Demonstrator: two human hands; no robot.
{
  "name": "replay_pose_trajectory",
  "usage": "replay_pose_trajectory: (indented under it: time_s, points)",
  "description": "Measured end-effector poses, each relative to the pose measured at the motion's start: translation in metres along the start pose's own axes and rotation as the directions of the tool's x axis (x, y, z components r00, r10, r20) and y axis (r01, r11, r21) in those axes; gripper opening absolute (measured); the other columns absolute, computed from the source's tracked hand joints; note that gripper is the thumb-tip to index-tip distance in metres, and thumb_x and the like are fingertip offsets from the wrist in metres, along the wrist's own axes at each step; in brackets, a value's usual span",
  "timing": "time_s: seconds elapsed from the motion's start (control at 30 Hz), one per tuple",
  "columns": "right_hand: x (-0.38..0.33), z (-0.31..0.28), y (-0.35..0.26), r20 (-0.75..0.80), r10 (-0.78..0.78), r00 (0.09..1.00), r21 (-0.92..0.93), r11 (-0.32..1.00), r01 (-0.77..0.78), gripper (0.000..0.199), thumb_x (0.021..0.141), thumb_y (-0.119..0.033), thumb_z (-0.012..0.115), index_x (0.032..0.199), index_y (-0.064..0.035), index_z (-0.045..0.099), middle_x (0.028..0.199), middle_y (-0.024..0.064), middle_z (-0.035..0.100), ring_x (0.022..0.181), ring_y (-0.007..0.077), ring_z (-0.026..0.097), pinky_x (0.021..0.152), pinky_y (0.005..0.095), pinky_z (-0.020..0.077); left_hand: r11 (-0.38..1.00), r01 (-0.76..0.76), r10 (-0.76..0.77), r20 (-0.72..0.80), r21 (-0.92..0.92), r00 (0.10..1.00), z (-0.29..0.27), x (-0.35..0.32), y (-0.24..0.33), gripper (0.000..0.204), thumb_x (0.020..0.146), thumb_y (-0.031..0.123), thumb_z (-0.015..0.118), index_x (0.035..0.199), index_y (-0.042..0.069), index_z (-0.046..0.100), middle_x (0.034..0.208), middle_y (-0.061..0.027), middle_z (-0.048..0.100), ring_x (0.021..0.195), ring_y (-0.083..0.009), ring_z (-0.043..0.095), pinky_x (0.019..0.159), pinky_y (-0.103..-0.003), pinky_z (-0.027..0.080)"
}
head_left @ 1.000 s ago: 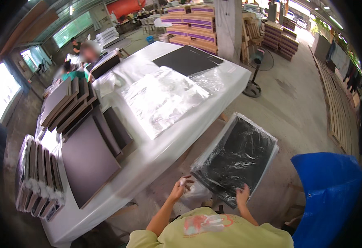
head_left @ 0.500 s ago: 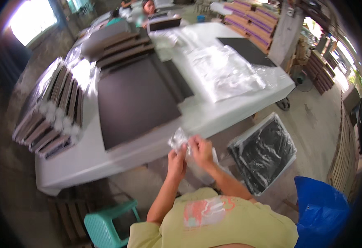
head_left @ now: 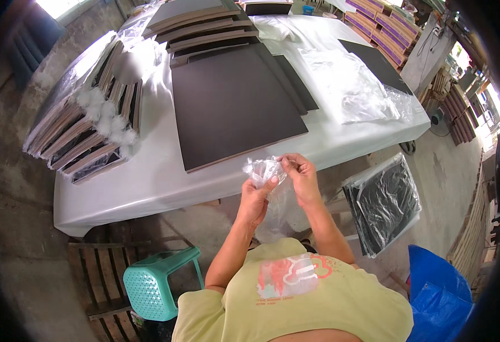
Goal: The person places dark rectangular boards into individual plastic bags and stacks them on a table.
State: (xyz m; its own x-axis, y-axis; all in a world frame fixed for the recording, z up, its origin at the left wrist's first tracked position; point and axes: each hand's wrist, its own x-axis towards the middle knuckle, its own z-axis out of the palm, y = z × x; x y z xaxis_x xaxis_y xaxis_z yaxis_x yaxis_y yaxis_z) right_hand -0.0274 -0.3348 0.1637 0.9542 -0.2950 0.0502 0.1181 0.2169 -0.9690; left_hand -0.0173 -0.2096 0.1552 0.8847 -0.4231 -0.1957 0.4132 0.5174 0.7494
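Head view, looking down over the person's shoulders. Landmark: long table draped in white plastic sheeting (head_left: 147, 182).

Largest item on the table: large flat dark-brown rectangular panel (head_left: 233, 102), lying bare near the table's front edge, directly beyond the hands. Further dark panels are stacked behind it toward the table's far end (head_left: 204, 28). At the table's left end: row of brown panels standing on edge, wrapped in clear film with white foam corners (head_left: 84, 131). On the table's right half: heap of loose clear plastic bags (head_left: 352, 85).

Off the table, on the floor to its right: dark panel already sealed in clear plastic (head_left: 384, 202), leaning. Near it, lower right, a blue plastic tarp bundle (head_left: 438, 296). Below the table's front edge, left of the person: turquoise perforated plastic stool (head_left: 158, 282).

Smallest: crumpled clear plastic bag (head_left: 267, 171), held in the air just in front of the table's front edge. Left hand (head_left: 255, 199) pinches its lower part, fingers closed on the film. Right hand (head_left: 301, 176) grips its upper edge, fingertips closed on it.

Progress, judged: some panels are already wrapped; the bag in hand looks unopened and the front panel bare, so bagging it remains.
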Motion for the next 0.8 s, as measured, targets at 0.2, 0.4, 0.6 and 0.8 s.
replay_pose_trajectory:
  time_s: [0.2, 0.4, 0.6, 0.8]
  points:
    - [-0.012, 0.038, -0.015, -0.115, -0.362, 0.925, -0.367, 0.881, 0.299, 0.011, 0.081, -0.011, 0.056, 0.087, -0.0028, 0.058, 0.074, 0.0, 0.057, 0.074, 0.0083, 0.049, 0.067, 0.0201, 0.0399, 0.982, 0.025, -0.03, -0.024, -0.187, 0.999, -0.013, 0.007, 0.005, 0.033, 0.082, 0.03, 0.055, 0.104, 0.005, 0.05, 0.096, -0.0014, 0.055, 0.09, -0.0114, 0.05, 0.078, -0.026, 0.039]
    - [-0.015, 0.029, 0.007, 0.063, -0.233, 0.97, -0.432, 0.87, 0.237, 0.021, 0.081, -0.016, 0.057, 0.098, -0.0036, 0.052, 0.071, -0.0001, 0.055, 0.072, 0.0084, 0.05, 0.063, 0.0211, 0.0399, 0.905, 0.081, -0.07, 0.04, -0.417, 0.997, -0.003, 0.001, 0.021, 0.036, 0.084, 0.036, 0.049, 0.103, 0.006, 0.05, 0.096, -0.0029, 0.056, 0.089, -0.013, 0.053, 0.077, -0.03, 0.042]
    - [-0.008, 0.018, 0.009, -0.042, 0.022, 0.999, 0.065, 0.998, -0.019, 0.024, 0.08, -0.016, 0.058, 0.099, -0.0039, 0.051, 0.068, -0.0006, 0.053, 0.067, 0.0063, 0.048, 0.058, 0.0205, 0.0373, 0.999, 0.051, -0.051, -0.056, -0.006, 0.997, -0.019, 0.011, 0.016, 0.024, 0.076, 0.014, 0.062, 0.097, 0.005, 0.054, 0.093, -0.004, 0.058, 0.085, -0.0122, 0.053, 0.075, -0.028, 0.042]
    - [0.001, 0.031, 0.007, 0.029, -0.132, 0.991, -0.195, 0.971, 0.135, 0.017, 0.082, -0.02, 0.055, 0.091, -0.006, 0.056, 0.065, -0.0009, 0.054, 0.063, 0.0072, 0.048, 0.064, 0.0221, 0.0375, 0.949, -0.176, 0.18, 0.008, 0.263, 0.984, -0.02, 0.01, 0.014, 0.023, 0.071, 0.01, 0.067, 0.09, 0.004, 0.055, 0.086, -0.002, 0.056, 0.081, -0.0092, 0.05, 0.072, -0.024, 0.039]
